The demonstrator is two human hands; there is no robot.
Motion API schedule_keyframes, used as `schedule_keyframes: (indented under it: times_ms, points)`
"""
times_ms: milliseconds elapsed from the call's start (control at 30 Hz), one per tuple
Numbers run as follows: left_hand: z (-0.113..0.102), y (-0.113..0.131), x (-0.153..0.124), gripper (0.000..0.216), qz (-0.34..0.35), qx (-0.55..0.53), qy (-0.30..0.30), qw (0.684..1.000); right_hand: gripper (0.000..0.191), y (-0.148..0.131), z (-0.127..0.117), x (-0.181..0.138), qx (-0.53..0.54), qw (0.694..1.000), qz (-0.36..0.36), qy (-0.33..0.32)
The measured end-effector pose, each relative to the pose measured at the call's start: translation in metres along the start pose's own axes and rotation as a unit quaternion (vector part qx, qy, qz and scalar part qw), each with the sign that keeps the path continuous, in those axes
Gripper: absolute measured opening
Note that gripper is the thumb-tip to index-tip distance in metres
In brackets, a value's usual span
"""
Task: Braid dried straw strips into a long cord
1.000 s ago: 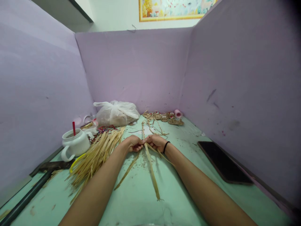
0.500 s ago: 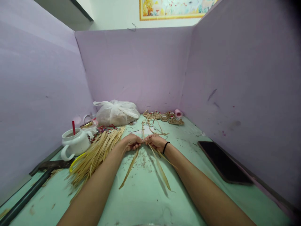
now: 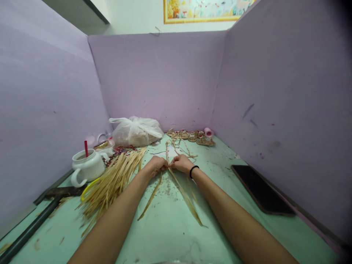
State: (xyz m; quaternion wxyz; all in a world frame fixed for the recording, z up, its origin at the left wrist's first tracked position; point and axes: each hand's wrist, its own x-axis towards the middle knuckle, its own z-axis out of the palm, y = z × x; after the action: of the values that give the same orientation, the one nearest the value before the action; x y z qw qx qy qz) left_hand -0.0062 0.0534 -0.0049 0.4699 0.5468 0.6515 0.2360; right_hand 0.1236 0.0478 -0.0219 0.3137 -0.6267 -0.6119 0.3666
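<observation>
My left hand (image 3: 157, 165) and my right hand (image 3: 180, 163) meet above the middle of the green table, fingers pinched on a straw braid (image 3: 167, 149). The braided part runs away from me toward the back. Loose flat strands hang toward me: a left strand (image 3: 150, 198) below my left hand and a longer right strand (image 3: 188, 200) below my right. A thin strand passes under my right wrist, which wears a black band. The exact crossing of strands is hidden by my fingertips. Beside my left forearm lies a bundle of dry straw strips (image 3: 114, 181).
At left are a white pot (image 3: 89, 168) with a red stick, a hammer (image 3: 41, 216) and a yellow ring (image 3: 89, 189). A white plastic bag (image 3: 136, 132), small woven pieces (image 3: 181, 135) and a pink roll (image 3: 208, 132) lie behind. A black phone-like slab (image 3: 261, 189) lies right.
My fingers have shifted slightly at the braid, the right hand turning a little inward. The loose strands have swung, and the thin strand near my right wrist has moved.
</observation>
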Motion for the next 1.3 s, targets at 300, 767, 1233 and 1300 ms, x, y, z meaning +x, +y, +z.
schedule_keyframes:
  times_ms: [300,767,1233,1300]
  points:
    - [0.005,0.000,0.002,0.009,-0.016,-0.071,0.000,0.997,0.013,-0.018,0.001,-0.016,-0.184,0.981,-0.041,0.046]
    - [-0.011,-0.011,0.012,0.018,-0.025,-0.092,-0.084,0.992,0.010,-0.025,-0.001,-0.026,-0.081,0.996,-0.034,-0.027]
    - [-0.016,-0.015,0.018,0.030,-0.017,-0.120,-0.166,0.979,0.015,-0.023,-0.008,-0.017,0.272,0.954,0.110,-0.056]
    - [-0.016,-0.015,0.017,0.029,-0.012,-0.116,-0.166,0.979,0.020,-0.023,0.000,-0.017,0.293,0.940,0.121,-0.123]
